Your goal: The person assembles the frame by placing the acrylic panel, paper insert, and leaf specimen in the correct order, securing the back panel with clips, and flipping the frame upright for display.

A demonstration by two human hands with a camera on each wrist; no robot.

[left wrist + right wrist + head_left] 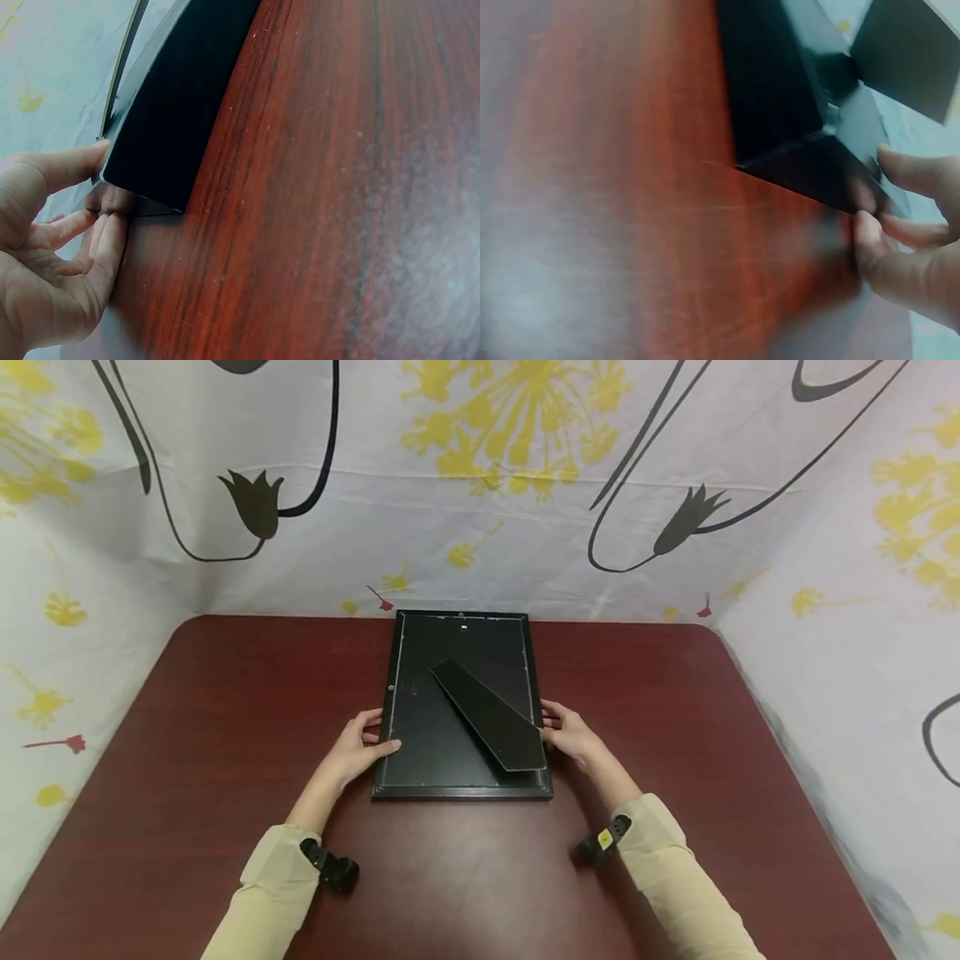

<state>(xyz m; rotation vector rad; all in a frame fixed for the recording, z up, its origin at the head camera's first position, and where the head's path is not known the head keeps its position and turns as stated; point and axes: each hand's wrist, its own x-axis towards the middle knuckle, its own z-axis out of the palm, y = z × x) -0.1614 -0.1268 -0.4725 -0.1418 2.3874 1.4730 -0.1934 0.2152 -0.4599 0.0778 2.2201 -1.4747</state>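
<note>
One black picture frame [457,792], back up on the brown table's [675,710] far middle, backing panel [420,718] set within, easel stand [491,718] aslant, long sides pinched between thumb and fingers by left hand [356,752] and right hand [572,737].

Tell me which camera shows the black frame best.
The head view: it shows the frame from end to end, back up. Both wrist views show only part of it, running out of the picture at the top.
</note>
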